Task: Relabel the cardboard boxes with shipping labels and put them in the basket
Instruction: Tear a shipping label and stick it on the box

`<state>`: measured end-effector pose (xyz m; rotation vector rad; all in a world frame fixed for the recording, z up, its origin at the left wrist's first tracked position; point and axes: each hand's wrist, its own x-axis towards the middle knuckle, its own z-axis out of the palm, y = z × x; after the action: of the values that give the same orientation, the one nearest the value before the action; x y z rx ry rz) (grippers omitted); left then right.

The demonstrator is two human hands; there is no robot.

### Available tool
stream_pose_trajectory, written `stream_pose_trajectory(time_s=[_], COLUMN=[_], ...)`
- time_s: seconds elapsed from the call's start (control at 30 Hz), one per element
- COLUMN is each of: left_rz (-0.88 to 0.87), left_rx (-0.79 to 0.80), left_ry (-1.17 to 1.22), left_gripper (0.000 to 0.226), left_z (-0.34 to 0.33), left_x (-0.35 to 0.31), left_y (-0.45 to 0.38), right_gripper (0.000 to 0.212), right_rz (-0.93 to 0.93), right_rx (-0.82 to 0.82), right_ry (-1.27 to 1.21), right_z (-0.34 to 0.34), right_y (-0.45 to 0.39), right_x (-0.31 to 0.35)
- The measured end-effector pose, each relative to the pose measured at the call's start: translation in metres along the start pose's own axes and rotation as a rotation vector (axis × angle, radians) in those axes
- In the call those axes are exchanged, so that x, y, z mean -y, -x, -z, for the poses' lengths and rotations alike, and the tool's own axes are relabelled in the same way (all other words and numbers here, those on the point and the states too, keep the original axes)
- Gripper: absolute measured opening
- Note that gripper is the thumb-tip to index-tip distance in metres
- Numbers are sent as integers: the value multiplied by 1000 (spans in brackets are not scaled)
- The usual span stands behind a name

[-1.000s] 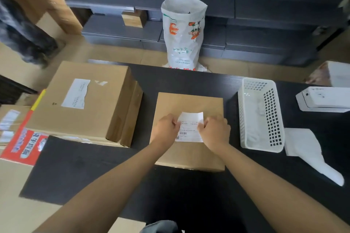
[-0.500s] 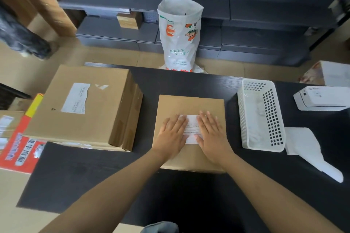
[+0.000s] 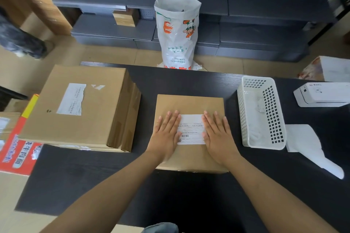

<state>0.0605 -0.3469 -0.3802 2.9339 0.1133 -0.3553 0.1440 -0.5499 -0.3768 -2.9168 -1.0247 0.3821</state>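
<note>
A flat cardboard box (image 3: 189, 105) lies on the black table (image 3: 170, 81) in front of me. A white shipping label (image 3: 191, 128) sits flat on its top. My left hand (image 3: 166, 134) presses the box with straight fingers at the label's left edge. My right hand (image 3: 217, 134) lies flat at the label's right edge, fingers spread. A white perforated plastic basket (image 3: 272, 115) stands just right of the box, with crumpled white paper inside. A larger stack of cardboard boxes (image 3: 83, 108) with a torn old label stands to the left.
A white label printer (image 3: 322, 94) sits at the far right. White backing paper (image 3: 310, 145) lies beside the basket. A tall printed plastic sack (image 3: 178, 32) stands on the floor behind the table. A red printed carton (image 3: 17, 153) is at the left edge. Grey shelving fills the background.
Both hands went from pinching the label above the box to lying flat on it, then slid apart outward, uncovering the label's middle.
</note>
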Motion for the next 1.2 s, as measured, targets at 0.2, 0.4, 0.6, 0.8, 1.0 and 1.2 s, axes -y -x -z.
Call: stream_pose_trajectory(time_s=[0.2, 0.4, 0.6, 0.8, 1.0, 1.2], left_rz=[1, 100, 412, 596, 591, 578], left_rx=[5, -126, -144, 66, 63, 24], left_ry=[145, 315, 690, 1002, 1071, 1040], left_gripper=[57, 54, 76, 86, 79, 75], left_z=[10, 29, 25, 16, 21, 47], left_x=[-2, 19, 18, 21, 20, 14], left_y=[-3, -6, 9, 18, 18, 6], right_gripper=[59, 59, 72, 105, 100, 98], right_rz=[-43, -254, -576, -556, -587, -610], right_rx=[-9, -107, -112, 115, 144, 48], right_ry=[-20, -292, -772, -1028, -1037, -1099], right_z=[-1, 11, 13, 12, 10, 33], right_y=[1, 5, 16, 24, 21, 17], right_x=[-1, -4, 3, 3, 1, -4])
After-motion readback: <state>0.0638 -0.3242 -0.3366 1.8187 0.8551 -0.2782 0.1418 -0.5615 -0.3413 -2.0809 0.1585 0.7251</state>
